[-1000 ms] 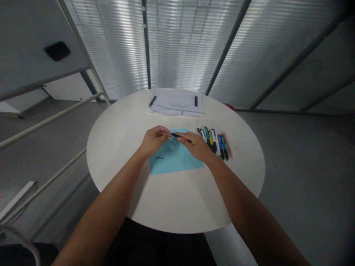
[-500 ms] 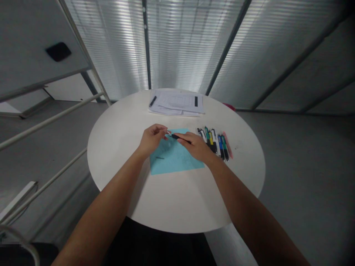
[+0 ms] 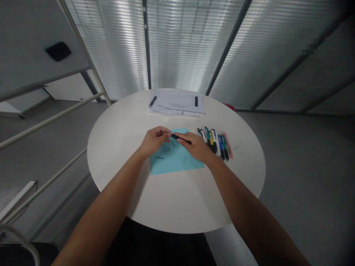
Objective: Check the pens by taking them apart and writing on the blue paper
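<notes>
Over a light blue paper sheet (image 3: 174,162) my two hands meet. My right hand (image 3: 195,147) is shut on a slim black pen (image 3: 181,138), which points left towards my other hand. The fingertips of my left hand (image 3: 155,142) are curled at the pen's near end, and I cannot tell whether they pinch it. A small dark item (image 3: 159,157) lies on the blue sheet below my left hand. Several pens in mixed colours (image 3: 215,144) lie side by side just right of my right hand.
The round white table (image 3: 177,201) holds a stack of printed papers (image 3: 176,103) at its far side, with a black pen (image 3: 152,101) on them. A red object (image 3: 229,106) shows behind the far edge. Metal rails (image 3: 50,118) run along the left.
My left fingertips have closed in on the end of the black pen, from a small gap half a second ago. The blue sheet and the other pens stay where they were.
</notes>
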{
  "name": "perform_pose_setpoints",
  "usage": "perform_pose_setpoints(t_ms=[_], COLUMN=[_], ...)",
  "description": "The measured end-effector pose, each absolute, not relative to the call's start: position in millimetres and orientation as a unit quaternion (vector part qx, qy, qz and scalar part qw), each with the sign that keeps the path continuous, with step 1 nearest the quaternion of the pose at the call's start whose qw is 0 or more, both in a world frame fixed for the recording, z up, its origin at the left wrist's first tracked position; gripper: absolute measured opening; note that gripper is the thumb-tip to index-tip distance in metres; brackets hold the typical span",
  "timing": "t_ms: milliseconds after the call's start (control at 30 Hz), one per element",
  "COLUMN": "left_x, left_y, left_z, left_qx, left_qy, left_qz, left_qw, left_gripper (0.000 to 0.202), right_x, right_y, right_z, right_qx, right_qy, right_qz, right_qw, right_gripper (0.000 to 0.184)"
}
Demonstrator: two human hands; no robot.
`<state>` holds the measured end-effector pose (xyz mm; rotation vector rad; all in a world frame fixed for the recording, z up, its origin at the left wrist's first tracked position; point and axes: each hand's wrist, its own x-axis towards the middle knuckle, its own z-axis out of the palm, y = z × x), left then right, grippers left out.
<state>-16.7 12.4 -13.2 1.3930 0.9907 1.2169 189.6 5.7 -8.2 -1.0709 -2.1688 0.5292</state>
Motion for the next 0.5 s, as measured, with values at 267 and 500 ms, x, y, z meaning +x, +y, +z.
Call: perform_pose_setpoints(t_ms=[267, 500], left_x=[-16.5, -16.7], left_y=[10.7, 11.2], left_z=[-11.2, -10.5], left_qx=[0.59, 0.598], left_qy=[0.408, 0.413], left_qz=[0.493, 0.494], left_qw=[0.493, 0.477], left_gripper=[0.027, 0.021], right_x=[187.2, 187.3], right_y=[4.7, 3.0], right_z=[-7.7, -5.5], right_qx=[-0.403, -0.404], right_qy=[-0.826, -0.82], right_qz=[0.214, 0.234], right_qw=[0.332, 0.332], right_gripper=[0.037, 0.037])
